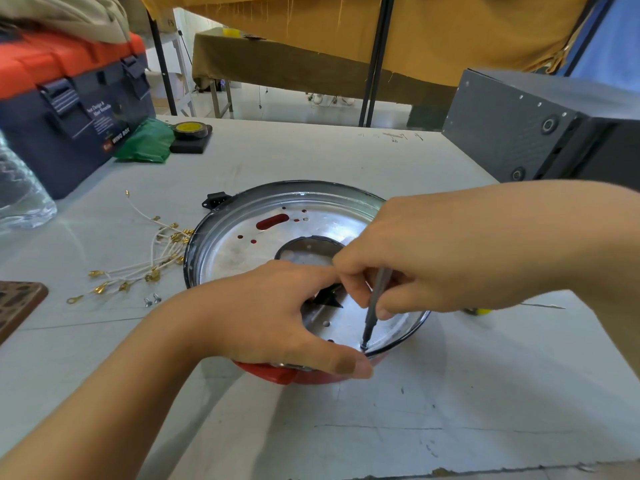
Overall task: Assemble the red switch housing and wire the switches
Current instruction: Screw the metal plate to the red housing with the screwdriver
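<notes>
Two bare hands work over the red switch housing (pixel 277 372), a round shell lying open side up on the white table (pixel 450 410), with a shiny metal plate (pixel 242 244) inside it that has a large central opening and several small holes showing red through them. The left hand (pixel 263 313) curls over the near rim, its thumb pressed along the red outer wall and its fingers reaching in over the plate toward a black part (pixel 329 296) near the middle. The right hand (pixel 408 265) pinches a slim grey screwdriver (pixel 375 303) between thumb and fingers, holding it nearly upright with its tip on a screw (pixel 363 346) at the plate's near edge, just beside the left thumb tip. A black socket (pixel 216 199) sits on the housing's far left rim. Left of the housing lies a bundle of white wires (pixel 152 261) with gold ring terminals, and two loose screws (pixel 152 300) lie near them. Farther back on the left stand a blue toolbox (pixel 69 133) with an orange lid, a green bag (pixel 149 140), and a roll of tape (pixel 190 129); a grey box (pixel 519 133) stands at the right.
</notes>
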`<act>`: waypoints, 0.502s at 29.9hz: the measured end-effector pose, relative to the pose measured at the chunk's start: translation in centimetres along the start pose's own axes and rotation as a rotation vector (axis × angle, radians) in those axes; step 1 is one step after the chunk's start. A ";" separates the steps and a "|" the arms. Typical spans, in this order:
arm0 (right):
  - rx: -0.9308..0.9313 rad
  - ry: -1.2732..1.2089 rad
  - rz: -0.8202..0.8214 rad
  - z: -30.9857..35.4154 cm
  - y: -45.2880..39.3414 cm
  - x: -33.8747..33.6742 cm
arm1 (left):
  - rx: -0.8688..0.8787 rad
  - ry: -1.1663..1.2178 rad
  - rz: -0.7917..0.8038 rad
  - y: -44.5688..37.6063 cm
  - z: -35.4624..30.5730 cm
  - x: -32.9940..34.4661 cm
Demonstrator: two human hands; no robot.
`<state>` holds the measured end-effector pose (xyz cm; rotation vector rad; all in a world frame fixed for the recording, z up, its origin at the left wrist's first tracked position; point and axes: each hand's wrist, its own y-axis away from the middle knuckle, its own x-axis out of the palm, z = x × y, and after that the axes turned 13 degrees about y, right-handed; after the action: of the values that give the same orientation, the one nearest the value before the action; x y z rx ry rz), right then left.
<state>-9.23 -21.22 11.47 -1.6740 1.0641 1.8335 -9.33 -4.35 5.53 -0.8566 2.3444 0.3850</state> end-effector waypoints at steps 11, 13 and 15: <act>-0.084 0.318 -0.128 -0.6 -0.3 -0.3 | 0.004 -0.010 -0.002 0.0 -0.1 -0.1; -0.078 0.322 -0.138 -0.5 -0.3 -0.2 | 0.006 -0.013 0.000 0.0 0.0 0.0; -0.075 0.325 -0.130 -0.5 -0.4 0.0 | 0.010 -0.014 0.001 0.0 0.0 0.0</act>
<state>-8.65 -21.34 11.41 -2.0854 0.9913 1.5725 -9.28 -4.37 5.55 -0.8450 2.3321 0.3789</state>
